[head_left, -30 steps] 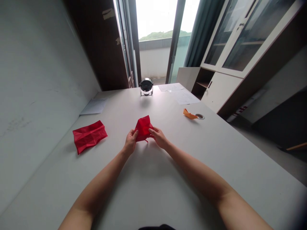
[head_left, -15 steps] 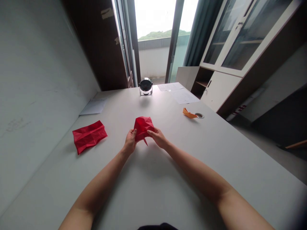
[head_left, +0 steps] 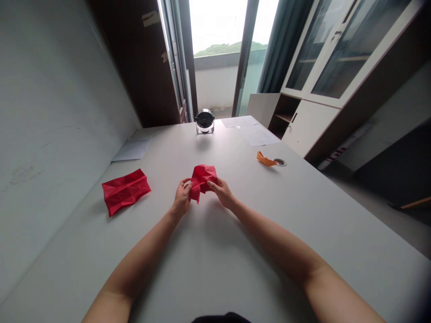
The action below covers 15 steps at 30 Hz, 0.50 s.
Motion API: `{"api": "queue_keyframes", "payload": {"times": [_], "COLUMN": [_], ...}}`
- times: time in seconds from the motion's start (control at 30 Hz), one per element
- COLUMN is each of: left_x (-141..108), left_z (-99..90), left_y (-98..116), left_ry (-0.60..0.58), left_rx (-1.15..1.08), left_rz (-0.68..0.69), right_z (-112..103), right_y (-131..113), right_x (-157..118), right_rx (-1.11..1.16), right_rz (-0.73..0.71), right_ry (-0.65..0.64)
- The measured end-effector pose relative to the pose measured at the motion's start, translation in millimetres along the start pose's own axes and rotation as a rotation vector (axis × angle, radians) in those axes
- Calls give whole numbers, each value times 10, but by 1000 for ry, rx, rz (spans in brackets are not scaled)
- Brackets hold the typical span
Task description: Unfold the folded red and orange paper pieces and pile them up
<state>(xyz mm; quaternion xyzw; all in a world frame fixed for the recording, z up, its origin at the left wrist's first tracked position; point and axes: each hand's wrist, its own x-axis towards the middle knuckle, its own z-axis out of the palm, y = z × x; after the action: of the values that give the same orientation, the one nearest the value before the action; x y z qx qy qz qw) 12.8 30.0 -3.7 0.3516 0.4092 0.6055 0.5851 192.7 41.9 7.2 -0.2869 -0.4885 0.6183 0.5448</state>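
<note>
Between my hands, above the middle of the table, is a creased sheet of red paper [head_left: 204, 176], partly folded, with a pointed flap hanging at its lower left. My left hand [head_left: 182, 195] pinches its left edge between thumb and fingers. On the right edge, my right hand [head_left: 220, 192] grips the paper, the thumb on the near face and the fingers mostly hidden behind. A second piece of creased red paper [head_left: 126, 192] lies on the table to the left, apart from both hands.
The white table [head_left: 208, 269] runs alongside a wall on the left. An orange folded paper boat [head_left: 266, 159] lies by a round cable hole [head_left: 280, 162]. A small round black device [head_left: 204, 121] stands at the far edge, with white papers [head_left: 257, 135] right of it and a white sheet [head_left: 131, 149] at left.
The red paper in my hands has changed shape: its lower left flap now hangs wider and further left. My left fingers have shifted slightly on the edge; my right hand stays nearly in place.
</note>
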Motion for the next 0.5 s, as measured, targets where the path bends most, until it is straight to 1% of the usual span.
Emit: {"api": "queue_keyframes", "payload": {"times": [0.07,0.13,0.23,0.3,0.4,0.5], "left_x": [6,-4,-58,-110,-174,-196], "left_z": [-11,-22,-14,13,58,74], "left_y": [-13,-22,-3,24,55,59], "left_ry": [-5,19,66,61,30,33], "left_rx": [35,162,485,654,739,724], "left_rz": [5,64,238,334,362,342], "right_z": [-9,-16,-11,3,23,25], "right_y": [1,1,3,9,19,30], "right_x": [6,13,13,4,-14,-21], "right_rx": [-3,-7,-27,-56,-98,-119], "right_rz": [-7,-18,-25,-20,-16,-27], "right_ry": [10,19,14,2,-44,-76]}}
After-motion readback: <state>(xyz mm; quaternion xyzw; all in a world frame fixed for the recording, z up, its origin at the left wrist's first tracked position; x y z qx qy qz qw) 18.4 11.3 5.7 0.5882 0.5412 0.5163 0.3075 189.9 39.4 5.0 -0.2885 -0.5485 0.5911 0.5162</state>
